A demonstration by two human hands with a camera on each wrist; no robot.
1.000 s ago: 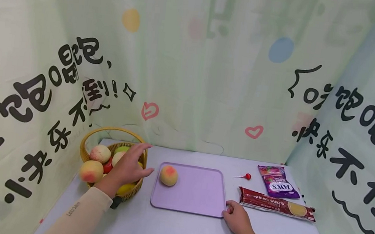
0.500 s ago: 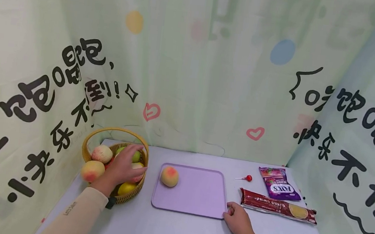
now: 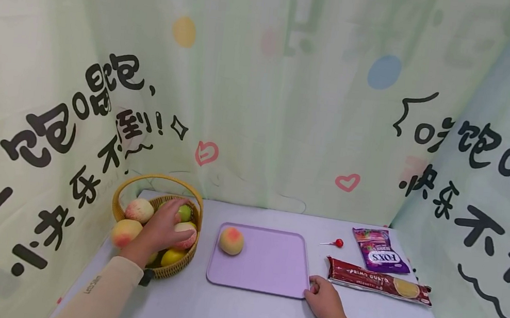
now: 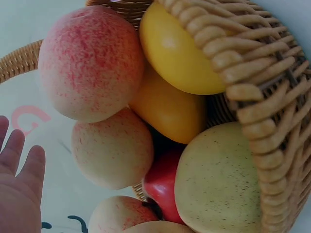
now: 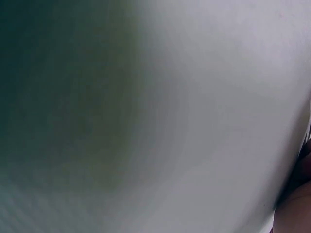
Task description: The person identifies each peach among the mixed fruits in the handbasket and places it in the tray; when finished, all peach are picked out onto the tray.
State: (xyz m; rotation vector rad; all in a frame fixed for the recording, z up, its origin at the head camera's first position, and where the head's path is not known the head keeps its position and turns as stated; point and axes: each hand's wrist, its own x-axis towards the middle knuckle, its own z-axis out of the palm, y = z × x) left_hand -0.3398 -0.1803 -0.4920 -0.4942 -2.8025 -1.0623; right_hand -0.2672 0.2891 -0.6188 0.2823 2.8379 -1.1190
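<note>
Over the wicker basket [image 3: 186,261] of fruit at the left hovers my left hand [image 3: 158,229], thumb and fingers spread with nothing held. In the left wrist view its straight fingers [image 4: 34,172] stand apart from a pink speckled peach [image 4: 92,63]. Below that peach lie a paler peach [image 4: 112,150], a shiny red fruit [image 4: 164,184] and a speckled green fruit [image 4: 218,179]. My right hand [image 3: 326,302] pinches the near right corner of the purple tray [image 3: 267,261] with curled fingers. One peach [image 3: 231,241] sits at the tray's left side.
Right of the tray lie a red lollipop [image 3: 338,243], a purple FOX'S bag [image 3: 380,252] and a long dark red packet [image 3: 377,280]. The basket's handle [image 3: 160,176] arches over the fruit. Printed curtains [image 3: 265,103] enclose the table's back and sides.
My left hand has moved left and slightly down over the basket, uncovering more fruit at its right side. The right hand stays at the tray's corner. The view has shifted slightly.
</note>
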